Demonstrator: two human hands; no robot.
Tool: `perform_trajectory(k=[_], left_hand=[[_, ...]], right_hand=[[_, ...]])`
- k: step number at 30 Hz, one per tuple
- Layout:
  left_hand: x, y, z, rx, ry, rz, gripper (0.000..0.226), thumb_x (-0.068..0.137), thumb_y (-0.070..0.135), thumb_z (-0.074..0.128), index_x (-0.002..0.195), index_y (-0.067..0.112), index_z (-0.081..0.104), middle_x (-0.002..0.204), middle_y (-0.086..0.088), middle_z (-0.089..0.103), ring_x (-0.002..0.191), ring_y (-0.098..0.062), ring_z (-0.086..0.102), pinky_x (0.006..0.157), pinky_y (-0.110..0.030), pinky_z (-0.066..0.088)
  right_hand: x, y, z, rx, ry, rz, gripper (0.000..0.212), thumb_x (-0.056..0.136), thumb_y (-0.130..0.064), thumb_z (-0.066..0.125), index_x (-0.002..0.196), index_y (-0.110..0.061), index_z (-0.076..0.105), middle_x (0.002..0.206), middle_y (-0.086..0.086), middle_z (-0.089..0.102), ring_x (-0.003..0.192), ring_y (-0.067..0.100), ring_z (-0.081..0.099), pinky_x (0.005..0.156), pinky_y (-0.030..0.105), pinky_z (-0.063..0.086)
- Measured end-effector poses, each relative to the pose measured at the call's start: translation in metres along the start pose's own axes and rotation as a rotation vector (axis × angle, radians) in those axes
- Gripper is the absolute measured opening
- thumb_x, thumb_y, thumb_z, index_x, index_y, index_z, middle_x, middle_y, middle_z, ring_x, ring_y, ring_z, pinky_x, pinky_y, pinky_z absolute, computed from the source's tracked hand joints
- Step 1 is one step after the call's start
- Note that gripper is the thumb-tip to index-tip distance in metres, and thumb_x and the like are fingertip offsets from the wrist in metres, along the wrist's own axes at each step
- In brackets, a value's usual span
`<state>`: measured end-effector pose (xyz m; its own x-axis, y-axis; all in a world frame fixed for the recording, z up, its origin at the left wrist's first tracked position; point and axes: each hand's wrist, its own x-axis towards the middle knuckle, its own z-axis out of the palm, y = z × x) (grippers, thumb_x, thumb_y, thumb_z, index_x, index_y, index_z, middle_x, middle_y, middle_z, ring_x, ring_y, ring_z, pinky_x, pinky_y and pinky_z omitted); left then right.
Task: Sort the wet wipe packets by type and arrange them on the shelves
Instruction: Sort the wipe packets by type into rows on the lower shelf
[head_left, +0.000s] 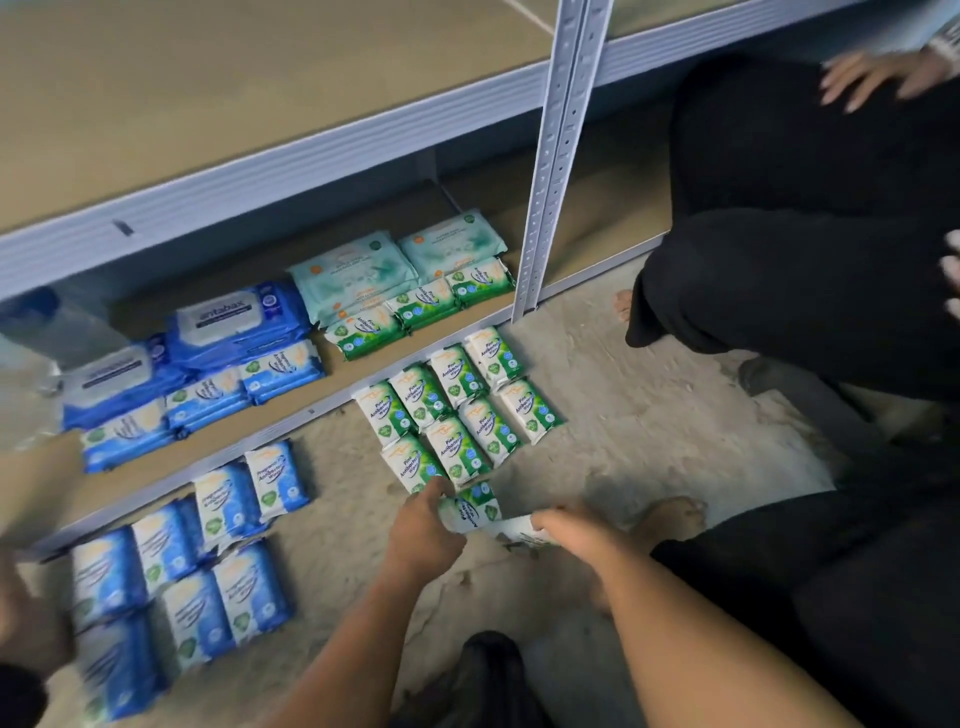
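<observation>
Green packet between left hand and right hand, fingers pinching its ends.

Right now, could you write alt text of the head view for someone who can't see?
The left hand and right hand hold a green wipe packet over the floor, beside rows of green packets; blue packets lie left, more on the bottom shelf.

Green Pine Antibacterial Wipes packets: eight just beyond the fingertips, one at them, three farther. Blue packets, left of the fingers: about seven, three farther. Antabax stacks: two. Teal stacks: two.
</observation>
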<state>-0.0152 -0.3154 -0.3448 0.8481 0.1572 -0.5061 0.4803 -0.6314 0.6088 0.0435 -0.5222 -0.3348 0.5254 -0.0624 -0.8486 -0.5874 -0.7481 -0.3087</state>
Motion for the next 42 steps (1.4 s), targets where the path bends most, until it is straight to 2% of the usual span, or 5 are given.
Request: perform_trajectory(k=[9, 18, 23, 29, 42], left_hand=[[-0.014, -0.004, -0.059, -0.319, 0.143, 0.002, 0.062, 0.083, -0.002, 0.063, 0.128, 0.037, 0.045, 0.094, 0.009, 0.061, 0.08, -0.004, 0.06, 0.055, -0.011, 0.044], [-0.018, -0.004, -0.07, -0.508, 0.231, 0.008, 0.04, 0.101, 0.015, 0.052, 0.133, 0.037, 0.044, 0.096, -0.01, 0.064, 0.066, -0.017, 0.058, 0.056, -0.025, 0.048], [-0.016, -0.008, -0.07, -0.59, 0.222, -0.02, 0.023, 0.102, 0.018, 0.054, 0.116, 0.037, 0.056, 0.103, -0.005, 0.069, 0.076, -0.016, 0.069, 0.059, -0.03, 0.053], [-0.011, -0.005, -0.069, -0.719, 0.124, -0.05, 0.043, 0.088, -0.007, 0.063, 0.111, 0.029, 0.059, 0.108, -0.004, 0.068, 0.081, -0.012, 0.07, 0.064, -0.03, 0.059], [0.046, 0.021, -0.032, -0.681, 0.175, -0.055, 0.05, 0.08, -0.004, 0.071, 0.1, 0.04, 0.057, 0.105, -0.011, 0.063, 0.082, -0.035, 0.072, 0.056, -0.039, 0.053]], right_hand=[[-0.009, -0.017, 0.005, 0.83, -0.038, 0.039, 0.028, 0.09, -0.037, 0.073, 0.104, -0.015, 0.064, 0.106, 0.013, 0.07, 0.089, 0.028, 0.067, 0.06, 0.033, 0.056], [-0.01, -0.031, 0.013, 0.818, 0.016, -0.007, 0.023, 0.082, -0.001, 0.069, 0.104, -0.008, 0.063, 0.094, 0.015, 0.066, 0.06, 0.016, 0.045, 0.045, 0.024, 0.036], [-0.01, -0.043, 0.011, 0.891, -0.009, -0.087, 0.022, 0.085, -0.001, 0.066, 0.099, -0.018, 0.066, 0.105, 0.009, 0.071, 0.098, 0.026, 0.063, 0.075, 0.035, 0.049], [-0.001, -0.052, 0.008, 1.11, -0.046, -0.136, 0.03, 0.091, 0.001, 0.053, 0.117, -0.012, 0.062, 0.112, 0.019, 0.072, 0.095, 0.034, 0.069, 0.092, 0.052, 0.054], [0.047, -0.078, -0.039, 0.809, 0.328, -0.292, 0.045, 0.087, 0.012, 0.063, 0.115, -0.022, 0.057, 0.093, 0.011, 0.068, 0.07, 0.023, 0.066, 0.047, 0.025, 0.052]])
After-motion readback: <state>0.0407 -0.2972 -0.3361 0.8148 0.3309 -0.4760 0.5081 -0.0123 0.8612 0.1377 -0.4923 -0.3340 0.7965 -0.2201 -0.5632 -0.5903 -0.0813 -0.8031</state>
